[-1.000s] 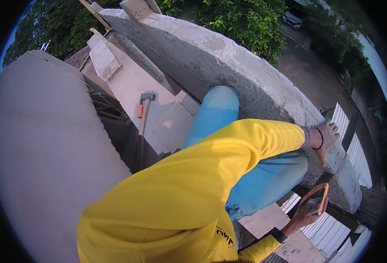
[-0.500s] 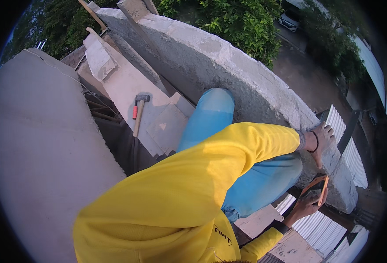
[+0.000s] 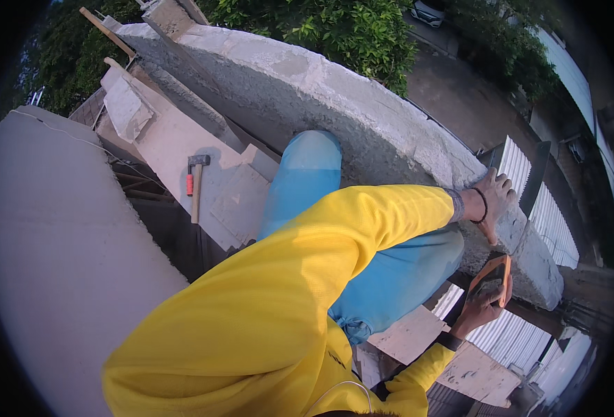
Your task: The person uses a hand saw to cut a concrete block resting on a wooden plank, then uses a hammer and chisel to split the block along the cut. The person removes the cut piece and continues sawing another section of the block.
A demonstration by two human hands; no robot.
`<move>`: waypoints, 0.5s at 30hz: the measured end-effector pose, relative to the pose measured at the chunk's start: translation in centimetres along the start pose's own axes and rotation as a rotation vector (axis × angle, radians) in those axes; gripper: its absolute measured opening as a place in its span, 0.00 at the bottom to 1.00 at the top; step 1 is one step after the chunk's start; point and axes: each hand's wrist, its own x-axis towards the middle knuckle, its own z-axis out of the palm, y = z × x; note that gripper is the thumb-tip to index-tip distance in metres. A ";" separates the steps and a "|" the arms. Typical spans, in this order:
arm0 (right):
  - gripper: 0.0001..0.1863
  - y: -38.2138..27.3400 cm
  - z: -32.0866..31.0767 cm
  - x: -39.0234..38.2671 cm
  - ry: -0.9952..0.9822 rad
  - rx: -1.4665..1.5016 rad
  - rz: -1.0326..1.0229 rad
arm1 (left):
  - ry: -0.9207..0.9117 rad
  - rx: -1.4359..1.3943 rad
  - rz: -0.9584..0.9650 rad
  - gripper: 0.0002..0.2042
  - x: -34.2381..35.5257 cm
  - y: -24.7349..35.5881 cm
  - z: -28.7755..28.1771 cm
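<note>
My left arm, in a yellow sleeve, reaches across to the right. My left hand (image 3: 492, 201) lies on top of the rough concrete wall (image 3: 383, 115), fingers spread, holding nothing. Just below it, my right hand (image 3: 484, 309) grips a flat dark phone (image 3: 487, 278) with an orange edge, held tilted beside the wall's end. What the phone's screen shows cannot be made out. Away from both hands, a hammer (image 3: 197, 182) with a wooden handle lies on a pale board to the left. A red-handled tool (image 3: 189, 184) rests against it.
My blue-trousered legs (image 3: 376, 281) press close to the wall. Left of the board (image 3: 164, 156) is a dark gap, then a large grey slab (image 3: 64, 243). Beyond the wall the ground drops to a road with trees (image 3: 362, 35). Corrugated sheets (image 3: 553, 226) lie lower at right.
The whole view has shifted, so the wall, hammer and hands appear farther left and slightly higher or lower. Both hands keep their places: the left on the wall, the right on the phone.
</note>
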 end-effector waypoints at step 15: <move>0.32 -7.2 -4.9 -8.4 0.002 -0.181 0.134 | 0.076 0.141 0.013 0.56 0.3 0.1 0.4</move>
